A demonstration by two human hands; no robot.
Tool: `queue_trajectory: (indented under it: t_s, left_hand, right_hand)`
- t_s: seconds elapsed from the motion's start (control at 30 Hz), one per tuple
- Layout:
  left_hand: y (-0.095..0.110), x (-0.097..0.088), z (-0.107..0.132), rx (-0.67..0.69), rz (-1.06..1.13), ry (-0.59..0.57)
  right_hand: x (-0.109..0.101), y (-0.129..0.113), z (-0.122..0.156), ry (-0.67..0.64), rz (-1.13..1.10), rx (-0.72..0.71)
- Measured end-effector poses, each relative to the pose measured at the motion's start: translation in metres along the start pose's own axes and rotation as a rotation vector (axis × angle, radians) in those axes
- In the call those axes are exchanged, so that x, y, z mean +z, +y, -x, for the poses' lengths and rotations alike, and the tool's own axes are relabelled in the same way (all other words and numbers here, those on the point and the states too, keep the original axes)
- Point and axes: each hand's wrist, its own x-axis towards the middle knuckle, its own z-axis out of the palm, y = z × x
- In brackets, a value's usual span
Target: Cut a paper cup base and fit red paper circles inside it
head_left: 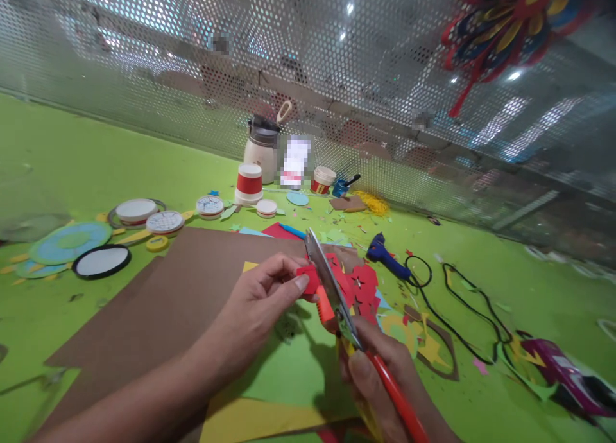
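Observation:
In the head view my left hand (pixel 269 295) pinches a small piece of red paper (pixel 308 280) between thumb and fingertips. My right hand (pixel 380 359) grips a pair of scissors (pixel 332 286) by its handles, one of them red-orange. The long blades point up and away, passing just right of the red piece; whether they touch it I cannot tell. Beyond them lies red paper with star-shaped cutouts (pixel 364 286). A ribbed orange object (pixel 325 307) shows partly behind the blades. Below my hands is light green paper (pixel 293 366), with a yellow sheet (pixel 260 418) nearer me.
Brown sheets (pixel 192 295) cover the left middle of the green table. At right lie a blue glue gun (pixel 392 258), its black cord and a purple device (pixel 558 369). Paper cups (pixel 249 181), a beige jug (pixel 260 151) and a bright phone-like screen (pixel 295 160) stand before the perforated panel.

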Motion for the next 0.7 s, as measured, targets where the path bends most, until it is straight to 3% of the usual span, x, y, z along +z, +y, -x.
queue_trajectory:
  t_s: [0.1, 0.2, 0.47, 0.7]
  left_hand:
    - [0.002, 0.002, -0.001, -0.058, -0.014, -0.042]
    - [0.002, 0.004, -0.002, -0.162, 0.003, -0.156]
    - [-0.004, 0.008, -0.002, -0.422, -0.053, -0.443]
    - [-0.006, 0.010, -0.002, -0.426, -0.053, -0.414]
  right_hand:
    - [-0.002, -0.005, -0.001, 0.092, -0.017, 0.022]
    - [-0.007, -0.011, -0.005, 0.167, -0.041, 0.057]
    - [-0.022, -0.019, -0.014, 0.113, -0.050, -0.043]
    - [-0.017, -0.011, -0.015, 0.092, -0.027, -0.065]
